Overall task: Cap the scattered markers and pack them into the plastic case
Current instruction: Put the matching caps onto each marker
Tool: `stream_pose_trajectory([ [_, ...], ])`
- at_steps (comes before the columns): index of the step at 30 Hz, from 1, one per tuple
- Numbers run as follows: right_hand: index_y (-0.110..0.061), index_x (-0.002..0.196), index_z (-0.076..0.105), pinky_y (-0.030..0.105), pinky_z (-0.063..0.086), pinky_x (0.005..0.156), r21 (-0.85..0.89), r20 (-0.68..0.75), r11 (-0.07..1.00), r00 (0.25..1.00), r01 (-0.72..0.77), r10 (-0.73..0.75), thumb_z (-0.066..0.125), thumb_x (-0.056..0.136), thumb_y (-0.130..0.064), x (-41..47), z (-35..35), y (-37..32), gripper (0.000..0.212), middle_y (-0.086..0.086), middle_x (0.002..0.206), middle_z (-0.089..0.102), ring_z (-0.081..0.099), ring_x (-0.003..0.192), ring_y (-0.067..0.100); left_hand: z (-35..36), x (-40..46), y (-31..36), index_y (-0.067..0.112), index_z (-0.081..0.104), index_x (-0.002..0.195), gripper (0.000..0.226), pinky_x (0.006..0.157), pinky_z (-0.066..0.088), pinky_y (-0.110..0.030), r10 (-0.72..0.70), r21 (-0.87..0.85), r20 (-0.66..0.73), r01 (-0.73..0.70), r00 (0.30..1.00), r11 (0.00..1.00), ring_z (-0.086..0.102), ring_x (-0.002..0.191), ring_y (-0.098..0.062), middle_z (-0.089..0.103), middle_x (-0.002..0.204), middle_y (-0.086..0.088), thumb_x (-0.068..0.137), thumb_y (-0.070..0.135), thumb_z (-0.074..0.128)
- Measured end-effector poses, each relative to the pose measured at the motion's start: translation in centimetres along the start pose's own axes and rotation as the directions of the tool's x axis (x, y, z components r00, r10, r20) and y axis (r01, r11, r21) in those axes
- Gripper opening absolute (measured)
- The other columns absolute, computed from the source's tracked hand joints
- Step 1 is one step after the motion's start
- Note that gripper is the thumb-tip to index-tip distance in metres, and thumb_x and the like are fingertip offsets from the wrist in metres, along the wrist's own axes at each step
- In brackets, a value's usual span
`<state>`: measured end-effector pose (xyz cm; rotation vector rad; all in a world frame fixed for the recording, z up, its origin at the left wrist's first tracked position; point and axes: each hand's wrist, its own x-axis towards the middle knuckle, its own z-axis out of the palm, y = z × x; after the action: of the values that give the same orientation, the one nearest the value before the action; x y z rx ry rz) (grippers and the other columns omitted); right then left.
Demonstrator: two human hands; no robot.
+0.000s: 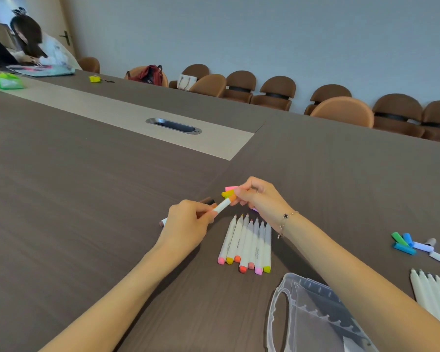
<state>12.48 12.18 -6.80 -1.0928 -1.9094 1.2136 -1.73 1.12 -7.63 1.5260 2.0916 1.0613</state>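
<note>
Head view: left hand [188,221] grips a white marker [222,205] by the barrel, right hand [258,196] pinches an orange cap [232,198] at its tip, spare pink and yellow caps also held in those fingers. To cap well: keep barrel and cap in line, push straight until seated. 7 uncapped markers [247,243] lie in a row just near-side of both hands, mid counter [87,199]; plastic case [313,318] open at the near edge, right of the row
</note>
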Motion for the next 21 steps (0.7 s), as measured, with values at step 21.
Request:
stream_pose_trajectory([
  [21, -0.013, 0.12, 0.064, 0.024, 0.038, 0.099, -0.657, 0.06, 0.75, 0.997, 0.074, -0.047, 0.049, 0.096, -0.015, 4.7, -3.2, 1.1, 0.028, 0.003, 0.124, 0.062, 0.053, 0.118, 0.019, 1.3, -1.3, 0.9, 0.029, 0.06, 0.086, 0.028, 0.07, 0.047, -0.018, 0.229, 0.37, 0.145, -0.267, 0.963, 0.89, 0.049, 0.08, -0.004, 0.049, 0.091, 0.014, 0.082, 0.056, 0.057],
])
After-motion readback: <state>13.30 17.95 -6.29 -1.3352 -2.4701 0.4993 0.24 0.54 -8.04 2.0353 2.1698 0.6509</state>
